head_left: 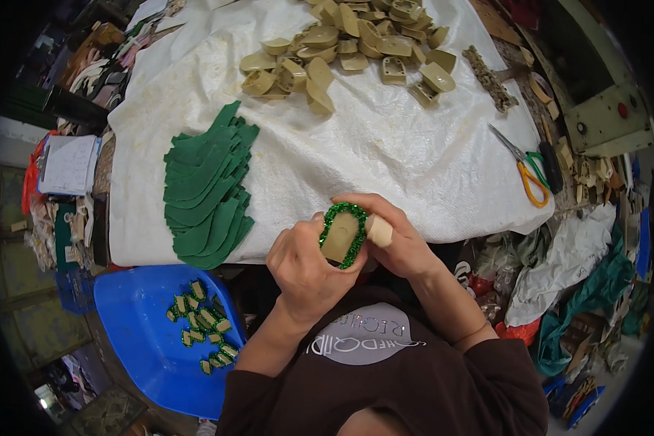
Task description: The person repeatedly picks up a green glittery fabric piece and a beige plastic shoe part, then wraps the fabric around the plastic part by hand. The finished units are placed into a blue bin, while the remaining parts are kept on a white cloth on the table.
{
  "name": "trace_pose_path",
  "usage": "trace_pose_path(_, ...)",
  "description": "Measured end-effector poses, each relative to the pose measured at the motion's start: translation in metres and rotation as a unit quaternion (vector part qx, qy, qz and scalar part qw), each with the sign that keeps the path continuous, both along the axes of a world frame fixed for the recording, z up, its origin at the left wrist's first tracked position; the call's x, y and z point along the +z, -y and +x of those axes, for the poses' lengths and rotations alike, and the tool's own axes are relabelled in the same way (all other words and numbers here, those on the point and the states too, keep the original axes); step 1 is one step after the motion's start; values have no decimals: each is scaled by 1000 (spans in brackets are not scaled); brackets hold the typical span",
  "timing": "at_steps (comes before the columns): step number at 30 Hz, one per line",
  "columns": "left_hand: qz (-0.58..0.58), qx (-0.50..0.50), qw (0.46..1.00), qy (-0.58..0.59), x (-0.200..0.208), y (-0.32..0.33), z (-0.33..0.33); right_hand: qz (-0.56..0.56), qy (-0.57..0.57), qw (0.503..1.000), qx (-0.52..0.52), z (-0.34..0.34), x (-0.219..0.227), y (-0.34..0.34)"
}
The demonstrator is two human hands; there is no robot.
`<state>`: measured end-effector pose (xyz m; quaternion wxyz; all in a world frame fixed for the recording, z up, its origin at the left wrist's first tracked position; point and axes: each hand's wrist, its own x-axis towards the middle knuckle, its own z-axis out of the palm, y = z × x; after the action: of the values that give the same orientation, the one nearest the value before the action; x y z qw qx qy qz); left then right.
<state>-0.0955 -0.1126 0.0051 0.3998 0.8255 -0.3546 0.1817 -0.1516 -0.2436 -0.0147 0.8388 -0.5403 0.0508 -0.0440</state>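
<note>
Close to my body, above the table's front edge, both hands hold a beige shoe heel [341, 237] with green glitter material gathered around its rim. My left hand [298, 261] is closed about its left and lower side. My right hand [396, 236] grips it from the right, a beige wrap [379, 231] on its thumb. To the left of my hands lies a fanned stack of cut green fabric pieces [207, 192]. A pile of bare beige heels [349, 43] spreads over the far side of the table.
White sheeting [298, 167] covers the table. At the right lie scissors [527, 171] with orange and green handles. A blue basin [134, 320] at lower left holds several green-rimmed heels [200, 320]. A clipboard [67, 165] is at far left; plastic bags [559, 265] lie at right.
</note>
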Motion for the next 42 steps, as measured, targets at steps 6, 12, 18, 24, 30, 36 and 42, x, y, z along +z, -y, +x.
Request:
trace_pose_path(6,-38,4,998,56,-4,-7,3,-266,50,958,-90,0,7,-19)
trace_pose_path(12,-101,52,993,-28,-21,-79,11,-273,150,950,37,33,15,-16)
trace_pose_path(18,29,376,923,-83,-89,-212,-3,-433,160,887,25,76,35,-18)
trace_pose_path(24,-4,446,887,-116,-93,-226,12,-540,194,819,-6,126,23,-36)
trace_pose_path(30,-14,120,991,-59,-4,-149,68,-660,233,714,-24,177,23,-63)
trace_pose_path(36,170,127,977,-2,-5,-113,80,-691,214,690,-21,184,13,-69)
trace_pose_path(42,153,83,982,-76,-5,-118,75,-413,143,898,-46,155,35,-21)
